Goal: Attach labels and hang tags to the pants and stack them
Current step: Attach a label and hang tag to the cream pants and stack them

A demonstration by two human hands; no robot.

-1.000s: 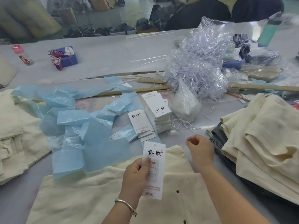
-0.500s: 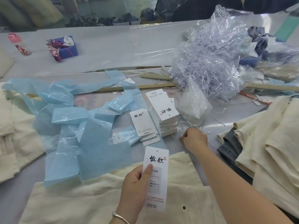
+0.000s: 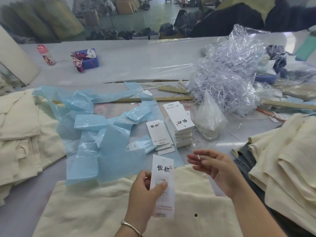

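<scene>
My left hand grips a white hang tag upright by its lower half, over cream pants spread flat at the near table edge. Just right of the tag's top, my right hand pinches a thin white tag string at its fingertips. Two stacks of hang tags lie beyond my hands. A clear bag of strings sits to their right, with loose strings around it.
Folded cream pants are piled at the right and at the left. Blue paper sheets litter the middle-left. A heap of shredded clear plastic, wooden rulers, a bottle and a blue box lie farther back.
My right hand reached out to the loose strings by the tag stacks, then drew back toward the tag with a string. My left hand kept holding the tag.
</scene>
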